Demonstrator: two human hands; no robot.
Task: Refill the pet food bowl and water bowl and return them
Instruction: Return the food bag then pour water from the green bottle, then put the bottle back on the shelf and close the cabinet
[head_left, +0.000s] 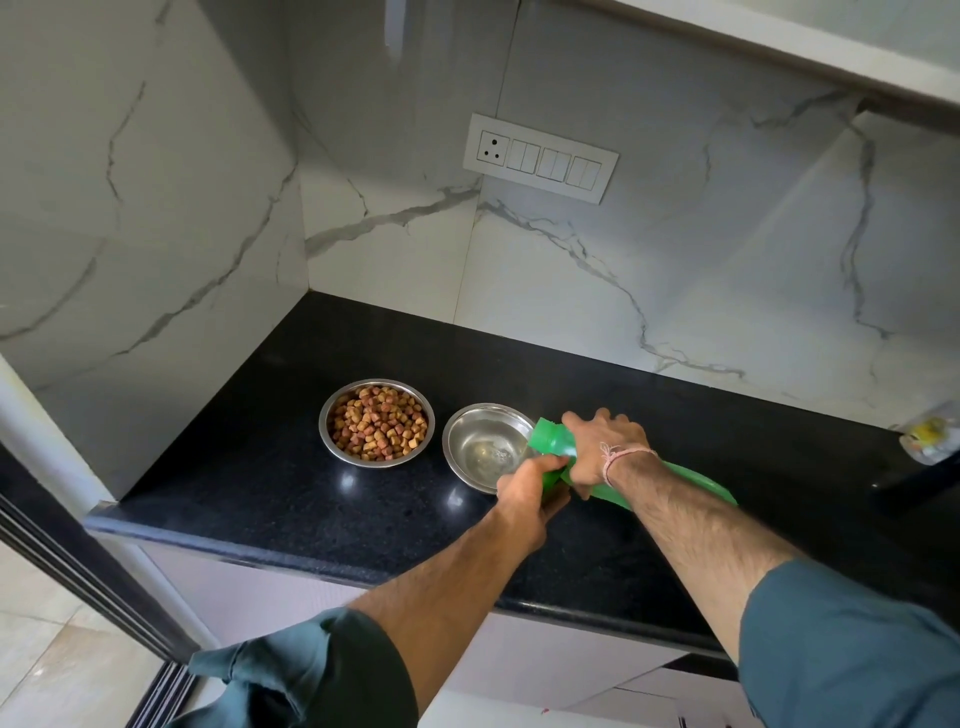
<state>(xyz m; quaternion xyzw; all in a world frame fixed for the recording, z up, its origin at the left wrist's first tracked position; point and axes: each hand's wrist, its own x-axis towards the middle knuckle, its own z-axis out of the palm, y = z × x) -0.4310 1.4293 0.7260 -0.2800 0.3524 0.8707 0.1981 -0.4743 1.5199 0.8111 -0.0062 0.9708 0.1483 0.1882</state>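
Both hands are clamped on the green bottle (696, 480): R hand (602, 447) is wrapped over it nr the neck, L hand (527, 491) is curled under it, prob. so the pour is steadied. The bottle is held tilted, mouth over the rim of the water bowl (462, 436), where only a shallow pool of clear water is seen, so the refill is judged part done. Just left, not touching, the food bowl (327, 415) is filled w/ brown kibble (379, 423). Both are set on the black table (311, 493).
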